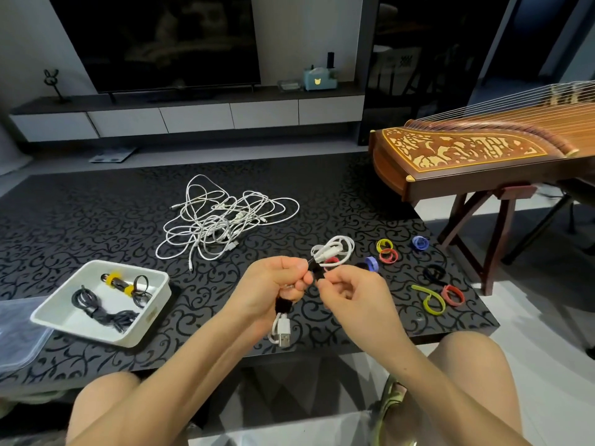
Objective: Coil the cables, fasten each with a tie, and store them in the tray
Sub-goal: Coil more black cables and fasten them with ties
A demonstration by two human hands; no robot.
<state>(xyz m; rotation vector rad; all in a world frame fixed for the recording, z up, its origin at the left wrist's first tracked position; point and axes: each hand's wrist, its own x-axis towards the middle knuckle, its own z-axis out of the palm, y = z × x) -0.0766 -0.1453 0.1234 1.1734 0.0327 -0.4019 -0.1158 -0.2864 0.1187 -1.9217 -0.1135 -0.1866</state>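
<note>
— Right of the tray [80,331], what have you got in hand?

— Largest first. My table [96,214] carries a tangled pile of white cables [222,220] beyond the tray and to its right, none of it coiled. The tray itself holds black cables [96,309], coiled, some bound with yellow ties [119,283]. Spare coloured ties [388,254] lie scattered farthest right of the tray. Between those and the tray, my left hand [273,284] is curled round the middle of a white coil [336,249], its plugs hanging below my fist. My right hand [351,291] pinches the end of a black tie [317,270].

— Which step is that?

— Fastening, I'd say. The coil looks made. Next, the tie wants pulling snug round its waist and pressing closed without the loops slipping. After that, leftward into the tray.
</note>
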